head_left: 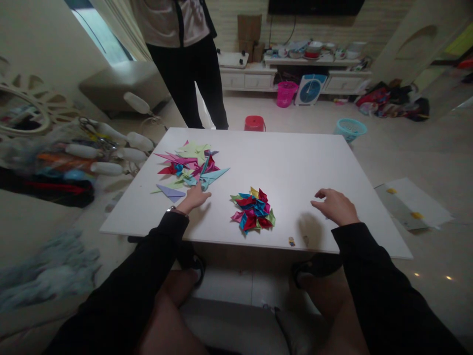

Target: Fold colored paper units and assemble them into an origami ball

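On the left of the white table (295, 162) lies a loose heap of folded paper cranes (181, 160) in pink, red, green, blue and purple. My left hand (195, 198) reaches to the near edge of that heap, its fingertips at a light blue paper crane (212, 176); the thumb stands apart and no grip shows. A purple folded paper piece (172, 193) rests just left of this hand. Near the middle sits a compact cluster of shiny folded paper (254, 209) in several colours. Above the table's right part hovers my right hand (336, 206), fingers loosely curved and apart, holding nothing.
A small sticker-like piece (291, 241) lies by the table's front edge. Beyond the table stand a person (185, 59), a red stool (254, 123) and a blue basket (350, 129). A white board (414, 202) is on the floor at right.
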The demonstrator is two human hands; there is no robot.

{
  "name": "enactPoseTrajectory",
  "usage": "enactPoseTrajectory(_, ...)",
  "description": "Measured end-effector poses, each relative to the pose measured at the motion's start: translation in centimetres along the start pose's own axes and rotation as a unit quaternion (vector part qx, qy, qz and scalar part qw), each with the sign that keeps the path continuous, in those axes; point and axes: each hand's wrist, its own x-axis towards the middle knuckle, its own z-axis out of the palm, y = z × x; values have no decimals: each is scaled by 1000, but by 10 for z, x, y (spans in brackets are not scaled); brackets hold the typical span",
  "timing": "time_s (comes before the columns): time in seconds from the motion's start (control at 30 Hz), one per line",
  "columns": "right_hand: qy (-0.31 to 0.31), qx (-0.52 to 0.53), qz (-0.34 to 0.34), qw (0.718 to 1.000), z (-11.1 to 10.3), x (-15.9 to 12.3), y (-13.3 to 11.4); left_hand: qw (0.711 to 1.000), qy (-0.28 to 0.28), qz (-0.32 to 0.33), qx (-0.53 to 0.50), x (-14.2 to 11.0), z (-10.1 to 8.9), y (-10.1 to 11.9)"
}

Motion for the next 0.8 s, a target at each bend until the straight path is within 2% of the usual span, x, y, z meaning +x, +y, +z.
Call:
enactPoseTrajectory(0.1,4,13,-10,1000,0,-2,-3,999,7,-11,-38,-3,-6,7)
enactPoseTrajectory(0.2,18,32,-35,999,0,-4,-9,994,44,9,-104,-10,-13,21)
enactPoseTrajectory(0.3,25,88,-71,993,2,-8,-23,967,78,64,-235,-25,-16,42)
enactPoseTrajectory(0.37,19,156,-94,983,3,-12,-39,942,70,99,-314,-37,-14,58)
enactPoseTrajectory(0.5,-12,310,-129,942,9,-25,-78,901,19,136,-411,-63,-5,92)
enactPoseTrajectory(0.6,-59,394,-139,907,17,-33,-103,880,-15,151,-450,-79,1,111)
enactPoseTrajectory(0.8,-154,517,-120,834,33,-37,-128,859,-56,154,-485,-90,5,131)
